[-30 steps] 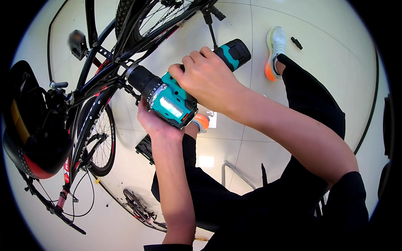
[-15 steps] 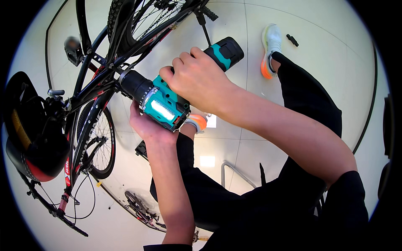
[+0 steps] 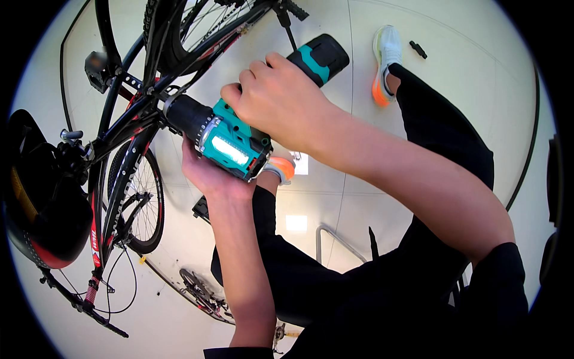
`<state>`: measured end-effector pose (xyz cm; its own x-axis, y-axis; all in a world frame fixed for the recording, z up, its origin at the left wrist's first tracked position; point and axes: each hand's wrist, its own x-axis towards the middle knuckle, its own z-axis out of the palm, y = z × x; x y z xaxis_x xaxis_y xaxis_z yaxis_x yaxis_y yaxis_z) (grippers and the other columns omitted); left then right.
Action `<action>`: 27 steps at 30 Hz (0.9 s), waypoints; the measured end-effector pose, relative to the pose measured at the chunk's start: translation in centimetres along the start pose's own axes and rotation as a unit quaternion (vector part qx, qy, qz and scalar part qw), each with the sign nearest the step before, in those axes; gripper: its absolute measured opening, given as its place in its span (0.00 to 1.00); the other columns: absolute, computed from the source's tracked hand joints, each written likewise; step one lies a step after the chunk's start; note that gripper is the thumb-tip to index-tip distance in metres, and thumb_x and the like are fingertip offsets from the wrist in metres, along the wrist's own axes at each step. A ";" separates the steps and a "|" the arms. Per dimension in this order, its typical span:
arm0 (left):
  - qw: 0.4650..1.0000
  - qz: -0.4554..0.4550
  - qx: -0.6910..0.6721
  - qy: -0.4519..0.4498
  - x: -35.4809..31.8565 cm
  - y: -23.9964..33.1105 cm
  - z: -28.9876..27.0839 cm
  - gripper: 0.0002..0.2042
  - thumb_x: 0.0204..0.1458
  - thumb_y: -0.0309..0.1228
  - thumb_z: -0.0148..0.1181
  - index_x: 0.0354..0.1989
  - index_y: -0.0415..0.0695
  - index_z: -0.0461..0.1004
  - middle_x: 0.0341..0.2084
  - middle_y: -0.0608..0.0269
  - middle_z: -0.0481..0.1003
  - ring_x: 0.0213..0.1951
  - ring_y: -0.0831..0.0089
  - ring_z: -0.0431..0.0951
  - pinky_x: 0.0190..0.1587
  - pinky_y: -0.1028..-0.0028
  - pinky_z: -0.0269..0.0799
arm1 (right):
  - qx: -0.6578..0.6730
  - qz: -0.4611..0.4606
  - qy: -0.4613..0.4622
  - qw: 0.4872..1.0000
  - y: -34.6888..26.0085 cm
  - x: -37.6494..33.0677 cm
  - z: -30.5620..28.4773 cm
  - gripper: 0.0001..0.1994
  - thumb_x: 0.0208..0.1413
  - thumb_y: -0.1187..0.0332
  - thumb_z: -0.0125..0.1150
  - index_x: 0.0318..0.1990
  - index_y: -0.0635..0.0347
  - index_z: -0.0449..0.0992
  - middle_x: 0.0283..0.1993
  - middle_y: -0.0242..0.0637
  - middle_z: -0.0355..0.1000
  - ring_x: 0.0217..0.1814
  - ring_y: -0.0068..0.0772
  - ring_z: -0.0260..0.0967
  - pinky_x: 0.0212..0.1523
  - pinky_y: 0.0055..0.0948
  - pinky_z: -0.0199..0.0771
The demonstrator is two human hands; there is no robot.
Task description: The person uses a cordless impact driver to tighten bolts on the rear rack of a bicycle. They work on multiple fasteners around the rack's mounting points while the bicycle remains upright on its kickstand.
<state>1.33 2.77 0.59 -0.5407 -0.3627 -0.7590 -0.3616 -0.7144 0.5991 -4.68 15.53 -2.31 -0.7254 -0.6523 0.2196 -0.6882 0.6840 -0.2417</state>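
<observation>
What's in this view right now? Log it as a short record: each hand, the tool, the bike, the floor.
Left hand: palm against the body of the cordless drill, fingers mostly hidden
Right hand: wrapped around the drill's grip
Tool: teal and black drill, chuck pointing at the bicycle frame; contact at the tip cannot be made out
Bicycle: mainly black with red parts, on the left side
Floor: pale tiles, with a small black object near the right shoe

The left head-worn fisheye is facing down from close above the right hand [image 3: 280,99] and left hand [image 3: 216,178], taking in floor [image 3: 451,113] all around them.
</observation>
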 end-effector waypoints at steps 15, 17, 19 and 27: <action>0.999 -0.023 -0.016 -0.025 0.8 -0.4 -0.3 0.27 0.62 0.49 0.28 0.58 0.48 0.68 0.52 0.58 0.72 0.54 0.59 0.72 0.56 0.57 0.69 | -0.038 -0.010 -0.020 0.999 0.6 0.4 -0.6 0.16 0.33 0.73 0.68 0.33 0.57 0.69 0.26 0.33 0.71 0.34 0.31 0.72 0.38 0.27 0.65; 1.000 -0.018 -0.014 -0.019 0.7 -0.4 -0.2 0.28 0.62 0.50 0.28 0.58 0.48 0.68 0.52 0.58 0.72 0.54 0.59 0.73 0.55 0.57 0.69 | -0.024 -0.011 -0.016 1.000 0.6 0.4 -0.5 0.15 0.33 0.73 0.67 0.32 0.56 0.69 0.25 0.33 0.71 0.34 0.31 0.73 0.38 0.27 0.65; 1.000 -0.020 -0.016 -0.018 0.6 -0.4 -0.1 0.28 0.62 0.50 0.28 0.58 0.48 0.68 0.52 0.58 0.72 0.54 0.59 0.73 0.55 0.57 0.69 | -0.024 -0.011 -0.016 1.000 0.6 0.4 -0.5 0.15 0.34 0.73 0.67 0.32 0.56 0.69 0.25 0.33 0.71 0.34 0.31 0.73 0.38 0.27 0.65; 0.999 -0.021 -0.020 -0.029 0.5 -0.5 -0.1 0.28 0.62 0.50 0.27 0.59 0.48 0.67 0.53 0.58 0.71 0.55 0.59 0.72 0.57 0.57 0.68 | -0.026 -0.006 -0.018 0.999 0.5 0.4 -0.4 0.14 0.35 0.73 0.67 0.32 0.57 0.70 0.27 0.33 0.72 0.35 0.32 0.73 0.38 0.27 0.65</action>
<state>1.33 2.83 -0.11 -0.5691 -0.2970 -0.7668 -0.3554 -0.7520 0.5551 -5.31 15.72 -1.99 -0.7169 -0.6715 0.1874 -0.6972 0.6913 -0.1897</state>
